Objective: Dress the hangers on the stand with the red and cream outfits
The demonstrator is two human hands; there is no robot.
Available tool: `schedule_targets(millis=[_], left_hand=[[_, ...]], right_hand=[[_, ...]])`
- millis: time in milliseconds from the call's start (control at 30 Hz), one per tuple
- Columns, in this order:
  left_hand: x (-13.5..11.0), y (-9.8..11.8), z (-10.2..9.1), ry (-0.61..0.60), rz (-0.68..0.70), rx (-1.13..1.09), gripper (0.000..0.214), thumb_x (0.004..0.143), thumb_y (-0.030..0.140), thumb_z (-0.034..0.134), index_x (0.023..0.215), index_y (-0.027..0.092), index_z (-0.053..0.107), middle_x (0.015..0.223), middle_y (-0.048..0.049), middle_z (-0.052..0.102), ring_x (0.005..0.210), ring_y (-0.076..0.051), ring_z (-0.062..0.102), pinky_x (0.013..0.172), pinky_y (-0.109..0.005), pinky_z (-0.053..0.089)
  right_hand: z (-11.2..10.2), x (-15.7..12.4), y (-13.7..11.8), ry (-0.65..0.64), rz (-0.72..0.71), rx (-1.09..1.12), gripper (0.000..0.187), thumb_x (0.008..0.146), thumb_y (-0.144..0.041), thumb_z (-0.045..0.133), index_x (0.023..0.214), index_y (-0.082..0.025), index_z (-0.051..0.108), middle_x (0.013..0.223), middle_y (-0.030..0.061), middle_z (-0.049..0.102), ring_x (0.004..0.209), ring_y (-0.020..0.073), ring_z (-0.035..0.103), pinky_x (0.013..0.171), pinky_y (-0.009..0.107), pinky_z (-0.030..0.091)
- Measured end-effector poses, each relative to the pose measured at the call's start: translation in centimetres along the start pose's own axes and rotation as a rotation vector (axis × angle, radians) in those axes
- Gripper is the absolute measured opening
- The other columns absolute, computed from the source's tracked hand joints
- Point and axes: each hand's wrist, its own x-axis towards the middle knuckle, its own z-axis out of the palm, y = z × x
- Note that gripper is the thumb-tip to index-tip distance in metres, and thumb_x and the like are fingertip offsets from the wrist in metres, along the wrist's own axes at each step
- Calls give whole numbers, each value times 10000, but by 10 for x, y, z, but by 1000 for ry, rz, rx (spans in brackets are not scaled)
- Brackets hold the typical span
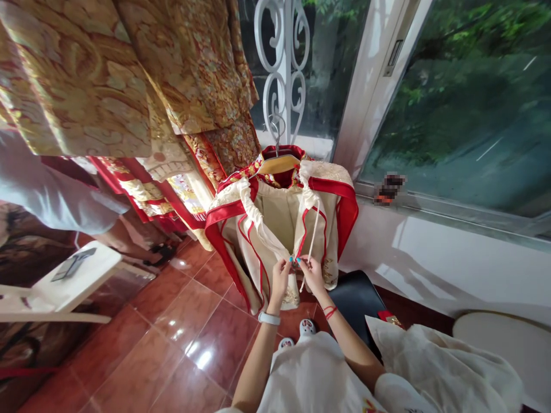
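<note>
A cream garment with red trim (275,212) hangs from a hanger (278,165) in front of me. Its gathered cream edge (262,226) slants down from both shoulders to meet at my fingers. My left hand (282,277) is closed in a pinch on the left end of that edge. Close beside it, my right hand (311,276) pinches the right end, fingertips almost touching the left ones. Any small fastening between the fingertips is too small to make out. A white drawstring (316,232) dangles over the garment beside my right hand.
Gold brocade garments (193,69) hang at the upper left. A white scrolled metal stand (284,63) rises before the window. A black seat (355,304) and draped pale cloth (447,367) are to my right. At left, a person's leg (118,238) stands behind a white chair (92,269).
</note>
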Motion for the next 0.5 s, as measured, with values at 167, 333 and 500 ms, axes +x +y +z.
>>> schedule_targets(millis=[167,333,500], left_hand=[[-11,11,4,28,-4,14,418,753,560,685,705,145,653,654,-10,609,616,-128,528,602,-239,412],[-12,19,4,21,-75,-13,421,726,556,704,653,146,638,580,21,535,551,-98,454,553,-223,366],[-11,17,3,31,-138,-84,438,682,561,737,613,151,597,555,46,457,533,-75,385,528,-210,303]], right_hand=[[6,-9,-4,48,-94,-72,290,843,-490,630,833,-200,626,774,51,689,728,202,651,697,320,531],[7,-12,-8,16,-161,-94,190,853,-391,615,821,-205,595,787,36,662,753,190,636,731,316,520],[5,-14,-10,5,-215,-157,131,861,-335,586,837,-207,589,798,41,661,758,191,623,749,320,517]])
